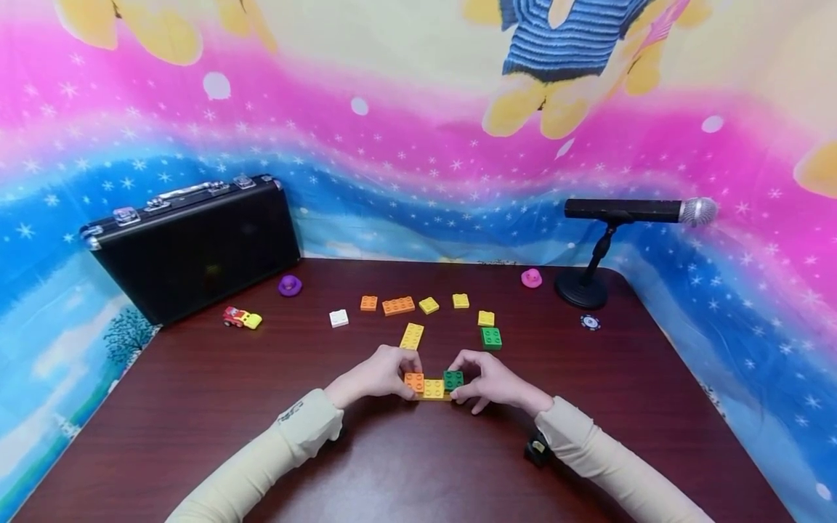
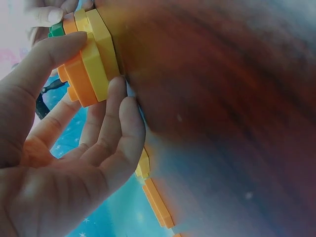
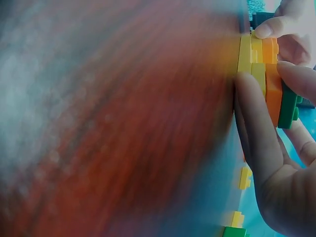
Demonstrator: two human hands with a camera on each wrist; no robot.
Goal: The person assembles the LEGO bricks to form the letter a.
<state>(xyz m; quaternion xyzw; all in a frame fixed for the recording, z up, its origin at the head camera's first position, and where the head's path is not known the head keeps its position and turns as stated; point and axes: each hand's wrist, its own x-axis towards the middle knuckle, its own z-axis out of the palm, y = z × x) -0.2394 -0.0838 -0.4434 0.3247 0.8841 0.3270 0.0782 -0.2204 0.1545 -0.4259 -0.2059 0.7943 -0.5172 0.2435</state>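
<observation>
The left hand (image 1: 384,372) is gripping the orange-topped end, the right hand (image 1: 493,380) the green-topped end, of 1 brick assembly (image 1: 434,388) — it is spanning between them, long axis running left to right, neither hand being nearer.

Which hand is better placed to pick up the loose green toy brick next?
Probably the right hand: the loose green toy brick lies just beyond it, while the left hand is farther away. Both hands grip the brick assembly, so the right would have to let go first.
</observation>
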